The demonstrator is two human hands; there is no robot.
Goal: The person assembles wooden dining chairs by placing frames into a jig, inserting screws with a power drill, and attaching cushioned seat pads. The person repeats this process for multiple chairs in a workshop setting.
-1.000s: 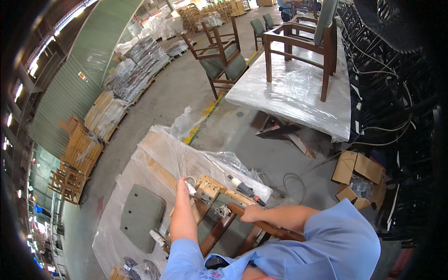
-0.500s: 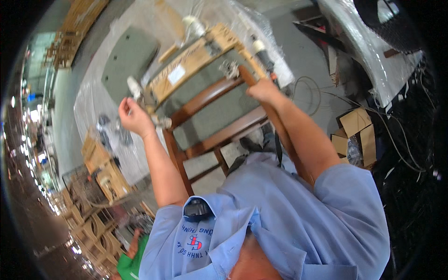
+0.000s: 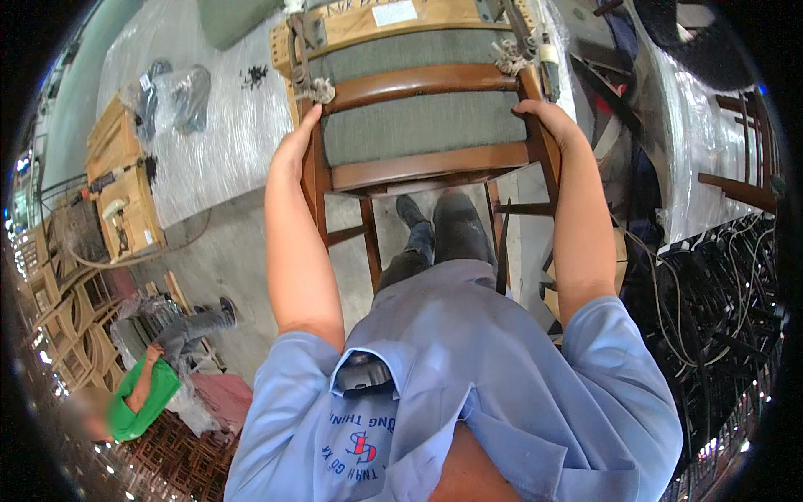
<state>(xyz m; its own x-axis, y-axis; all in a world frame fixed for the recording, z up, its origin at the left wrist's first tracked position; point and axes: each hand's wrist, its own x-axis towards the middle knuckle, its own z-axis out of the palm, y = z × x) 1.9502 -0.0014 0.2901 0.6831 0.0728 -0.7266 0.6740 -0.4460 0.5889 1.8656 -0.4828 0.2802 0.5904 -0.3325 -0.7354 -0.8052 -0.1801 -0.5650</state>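
Note:
In front of me stands a dark brown wooden chair (image 3: pixel 418 82) with a grey-green upholstered pad (image 3: pixel 427 127). My left hand (image 3: pixel 299 144) is closed round its left back post, and my right hand (image 3: pixel 552 124) holds the right post at about the same height. Fingers of both hands are partly hidden behind the wood. Just beyond my hands, a light wooden bar (image 3: pixel 452 18) with a white label lies across the chair. Clamps with pale cord-wrapped ends hang beside the posts, the left wrapped end (image 3: pixel 318 90) close to my left thumb and the right wrapped end (image 3: pixel 512 58) above my right hand.
A plastic-covered table (image 3: pixel 222 159) extends to the left with bagged parts (image 3: pixel 184 96) and small black pieces (image 3: pixel 254 77). Tools lie on a wooden box (image 3: pixel 125 201). A person in green (image 3: pixel 150 397) is at lower left. Cables (image 3: pixel 661 276) run along the right.
My left hand has come from the air beside the clamp onto the left post. The view has turned, so the chair now appears straight ahead. My right hand still holds the right post.

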